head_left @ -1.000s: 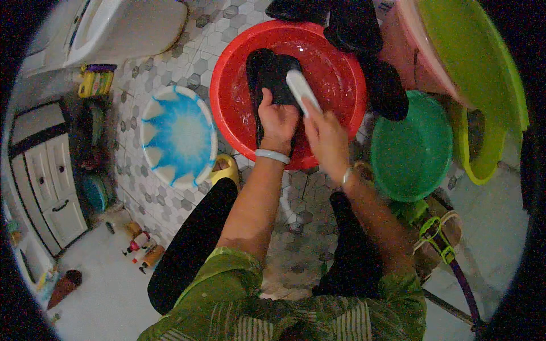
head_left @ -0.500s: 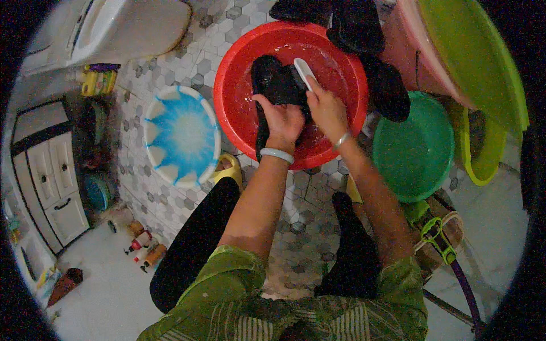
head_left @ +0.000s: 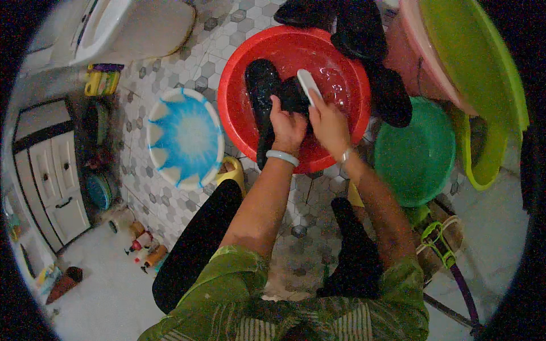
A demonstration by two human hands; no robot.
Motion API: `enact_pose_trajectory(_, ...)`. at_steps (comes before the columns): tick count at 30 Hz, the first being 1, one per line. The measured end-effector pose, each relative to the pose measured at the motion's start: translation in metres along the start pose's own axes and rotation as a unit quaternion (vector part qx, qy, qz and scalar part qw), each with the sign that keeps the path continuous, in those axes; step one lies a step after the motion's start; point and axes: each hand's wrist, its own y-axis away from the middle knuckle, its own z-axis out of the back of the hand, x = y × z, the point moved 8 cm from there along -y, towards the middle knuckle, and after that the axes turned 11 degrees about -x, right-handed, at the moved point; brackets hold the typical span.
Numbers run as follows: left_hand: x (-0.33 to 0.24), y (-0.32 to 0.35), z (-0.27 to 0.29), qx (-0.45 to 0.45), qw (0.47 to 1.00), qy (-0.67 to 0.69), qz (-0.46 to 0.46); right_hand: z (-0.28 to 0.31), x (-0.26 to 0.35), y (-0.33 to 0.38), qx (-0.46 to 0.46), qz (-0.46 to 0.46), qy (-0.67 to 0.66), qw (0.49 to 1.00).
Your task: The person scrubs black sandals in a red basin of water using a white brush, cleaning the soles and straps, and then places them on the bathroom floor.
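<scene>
Black shoe [head_left: 263, 96], wet in the red basin [head_left: 239, 68], gripped by my left hand [head_left: 288, 128]; right hand [head_left: 329, 122] clasps white brush [head_left: 309, 86] just beside; I judge scrubbing midway.

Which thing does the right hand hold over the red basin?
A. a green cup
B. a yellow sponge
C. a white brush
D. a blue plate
C: the right hand grips a white brush over the dark shoe, which the left hand steadies in the red basin.
</scene>
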Motion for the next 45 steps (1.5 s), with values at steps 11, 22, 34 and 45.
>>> enact_pose_trajectory(11,0.019,0.028,-0.028,0.193,0.975,-0.040,0.105,-0.019,-0.016,-0.013,0.064,-0.072,-0.026,0.995)
enact_pose_trajectory(22,0.026,-0.017,0.015,-0.001,0.979,-0.202,0.038,-0.036,-0.066,-0.032,0.000,-0.057,-0.002,0.998)
enact_pose_trajectory(34,0.011,0.037,-0.035,0.101,0.947,-0.305,-0.001,0.016,-0.025,-0.009,0.005,-0.018,-0.083,0.996)
enact_pose_trajectory(45,0.014,0.005,0.007,0.107,0.916,-0.386,0.030,0.036,0.007,0.001,0.061,-0.002,-0.035,0.998)
